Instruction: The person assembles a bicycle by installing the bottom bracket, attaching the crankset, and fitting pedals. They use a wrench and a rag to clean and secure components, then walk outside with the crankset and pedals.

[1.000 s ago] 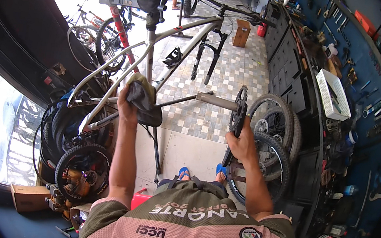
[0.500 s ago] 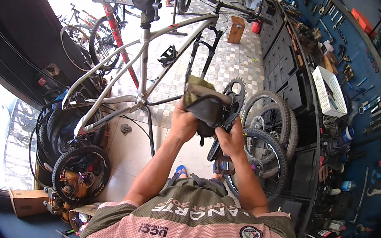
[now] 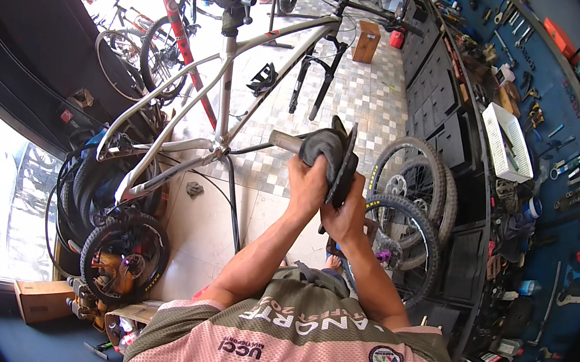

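Holding the black toothed metal crankset (image 3: 347, 160) up in the air before our chest, well clear of the pale tiled floor (image 3: 190, 230), we have its bare silver tubular spindle (image 3: 285, 141) pointing left, toward the bike; our left hand (image 3: 309, 182) is closed on a bunched dark grey cloth (image 3: 321, 150), pressing it to the inner side of the chainring where the spindle meets it; our right hand (image 3: 345, 213) grasps the crankset from below and outside, though its fingertips are hidden behind the ring. This looks like wiping, and to do it well we should steady the piece with the right hand, fold a clean face of cloth outward, work into the spindle's root, and stroke along the teeth rather than across their points, lest they snag cloth or skin.

Beyond, the silver bicycle frame (image 3: 224, 101) hangs in a stand; below it a crumpled grey rag (image 3: 194, 189) lies on the floor; to our right, black-tyred wheels (image 3: 435, 251) lean by the black drawer workbench (image 3: 426, 104), whose long left edge has a white plastic basket (image 3: 493, 139) beside it.
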`<state>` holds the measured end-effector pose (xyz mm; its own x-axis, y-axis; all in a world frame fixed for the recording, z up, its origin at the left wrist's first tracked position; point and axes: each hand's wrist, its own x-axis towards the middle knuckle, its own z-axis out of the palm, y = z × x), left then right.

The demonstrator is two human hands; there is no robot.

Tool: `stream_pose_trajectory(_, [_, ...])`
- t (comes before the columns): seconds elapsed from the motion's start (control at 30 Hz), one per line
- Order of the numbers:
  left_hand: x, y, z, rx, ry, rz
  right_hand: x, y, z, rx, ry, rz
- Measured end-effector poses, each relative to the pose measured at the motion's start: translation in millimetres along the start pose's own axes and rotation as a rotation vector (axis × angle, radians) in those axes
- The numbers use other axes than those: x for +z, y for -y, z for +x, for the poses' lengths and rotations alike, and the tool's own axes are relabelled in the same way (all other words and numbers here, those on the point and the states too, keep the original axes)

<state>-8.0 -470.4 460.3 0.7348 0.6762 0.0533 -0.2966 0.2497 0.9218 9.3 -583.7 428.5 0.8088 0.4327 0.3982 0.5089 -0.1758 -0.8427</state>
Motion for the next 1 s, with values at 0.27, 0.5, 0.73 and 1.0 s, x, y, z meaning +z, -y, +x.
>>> stream_pose_trajectory(0.27, [-39, -17, -10, 0.317, 0.318, 0.111, -29, 4, 17, 0.284, 0.289, 0.74])
stream_pose_trajectory(0.5, [-42, -35, 9, 0.468, 0.5, 0.315, -36, 10, 8, 0.364, 0.487, 0.87])
stream_pose_trajectory(0.73, [-68, -50, 37, 0.72, 0.646, 0.607, -47, 17, 9, 0.471, 0.739, 0.906])
stream_pose_trajectory(1.0, [-73, -65, 42, 0.834, 0.577, 0.824, -53, 45, 14, 0.484, 0.795, 0.974])
